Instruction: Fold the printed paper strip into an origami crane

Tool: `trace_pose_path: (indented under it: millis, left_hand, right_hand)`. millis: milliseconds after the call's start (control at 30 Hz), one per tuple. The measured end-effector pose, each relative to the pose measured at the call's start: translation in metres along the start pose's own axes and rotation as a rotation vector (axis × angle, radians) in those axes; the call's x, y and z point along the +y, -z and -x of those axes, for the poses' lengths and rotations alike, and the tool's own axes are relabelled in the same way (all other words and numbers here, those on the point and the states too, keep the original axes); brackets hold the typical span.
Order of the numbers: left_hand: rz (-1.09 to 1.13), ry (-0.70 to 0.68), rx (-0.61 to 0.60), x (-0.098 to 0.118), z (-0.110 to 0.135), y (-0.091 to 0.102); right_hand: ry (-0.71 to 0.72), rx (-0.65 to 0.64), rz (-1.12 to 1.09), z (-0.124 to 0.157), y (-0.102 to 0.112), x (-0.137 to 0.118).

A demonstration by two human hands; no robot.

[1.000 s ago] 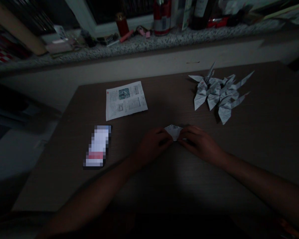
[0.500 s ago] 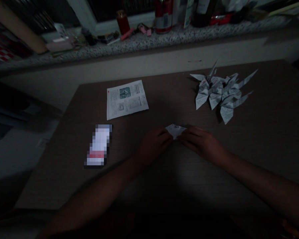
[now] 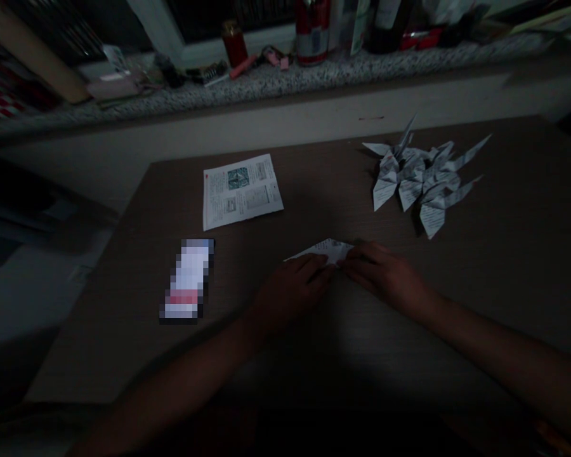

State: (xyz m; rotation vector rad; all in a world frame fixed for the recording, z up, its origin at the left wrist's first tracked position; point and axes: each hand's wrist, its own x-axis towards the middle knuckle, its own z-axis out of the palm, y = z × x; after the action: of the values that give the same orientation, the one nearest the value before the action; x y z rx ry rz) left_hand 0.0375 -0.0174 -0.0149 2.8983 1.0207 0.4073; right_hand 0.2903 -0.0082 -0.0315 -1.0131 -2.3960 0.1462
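Note:
A small folded piece of printed paper point(image 3: 332, 250) lies on the table between my hands, its low peak pointing away from me. My left hand point(image 3: 295, 283) rests over its near left side, fingertips pressed together on the paper near the middle. The left corner sticks out past these fingers. On the opposite side, my right hand point(image 3: 380, 268) has its fingers closed on the right end and covers that corner. Both thumbs are mostly hidden in the dim light.
Folded paper cranes point(image 3: 412, 174) cluster at the back right of the table point(image 3: 314, 184). A flat printed sheet point(image 3: 254, 198) lies at the back left, with a phone point(image 3: 188, 276) nearer me. A granite sill point(image 3: 276, 79) behind carries a red can point(image 3: 313, 35) and a jar point(image 3: 235, 44).
My left hand has shifted slightly left and toward me, uncovering the paper's left corner. My right hand stays at the right end, nearly still.

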Motion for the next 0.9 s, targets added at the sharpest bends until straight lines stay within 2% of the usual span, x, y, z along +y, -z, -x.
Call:
trace_pose_path:
  millis: [300, 633, 900]
  left_hand:
    - [0.110, 0.059, -0.075, 0.000, 0.004, 0.005]
    - [0.060, 0.089, -0.129, 0.006, 0.011, 0.010]
    - [0.009, 0.088, -0.133, 0.011, 0.014, 0.008]
  right_hand:
    - [0.052, -0.019, -0.058, 0.002, 0.004, 0.005]
    - [0.111, -0.124, -0.018, 0.010, 0.013, 0.002]
    - [0.084, -0.150, -0.045, 0.016, 0.015, 0.000]
